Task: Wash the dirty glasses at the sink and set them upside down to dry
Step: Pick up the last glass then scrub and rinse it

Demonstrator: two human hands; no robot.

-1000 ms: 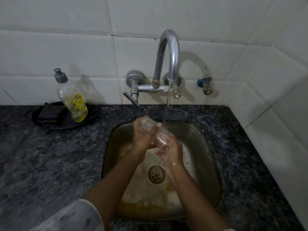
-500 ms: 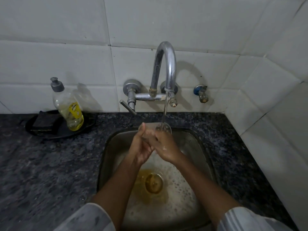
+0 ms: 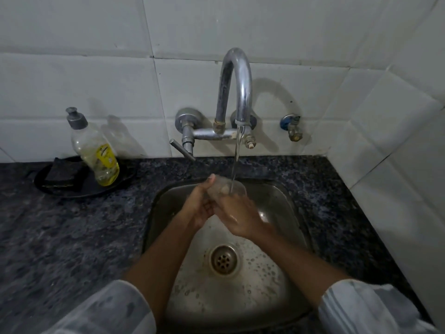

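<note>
Glass [image 3: 226, 189] under tap [image 3: 237, 92] stream, both hands' fingers clasped round it: L hand [image 3: 199, 208], R hand [image 3: 240, 218].

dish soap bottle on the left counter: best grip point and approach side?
Grip the soap bottle at its narrow clear shoulder just below the grey cap, coming from the right front. It leans left on the dark tray, with the sponge against its left side and the tiled wall close behind. The wider yellow base would probably need a bigger grasp.
</note>
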